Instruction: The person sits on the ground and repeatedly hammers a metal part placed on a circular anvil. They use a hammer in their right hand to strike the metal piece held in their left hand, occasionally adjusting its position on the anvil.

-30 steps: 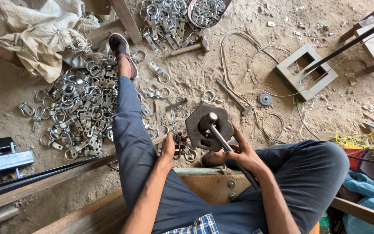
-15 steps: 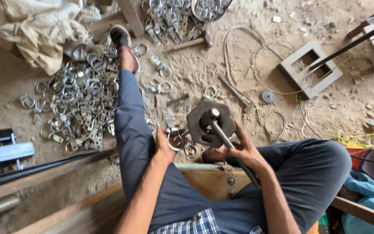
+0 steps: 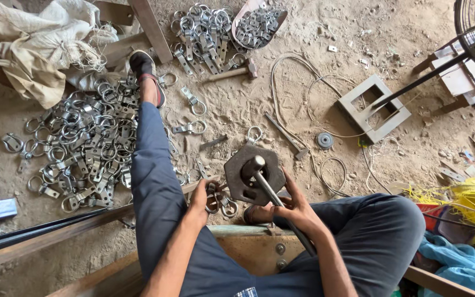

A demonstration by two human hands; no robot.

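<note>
Reaching lower, left hand (image 3: 200,199) now pinches ring clamps (image 3: 221,202) at frame centre; right hand (image 3: 292,206) grips hammer (image 3: 265,184), poised over hexagonal anvil block (image 3: 247,175).

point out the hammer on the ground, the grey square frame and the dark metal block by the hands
hammer (image 3: 247,68), head view, on its metal head
grey square frame (image 3: 373,108), head view, on the middle bar of the frame
dark metal block (image 3: 239,179), head view, on its flat top face left of the rod

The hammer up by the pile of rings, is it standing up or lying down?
Lying down. The hammer rests flat on the dirt, its wooden handle stretched leftward beside the metal rings.
</note>
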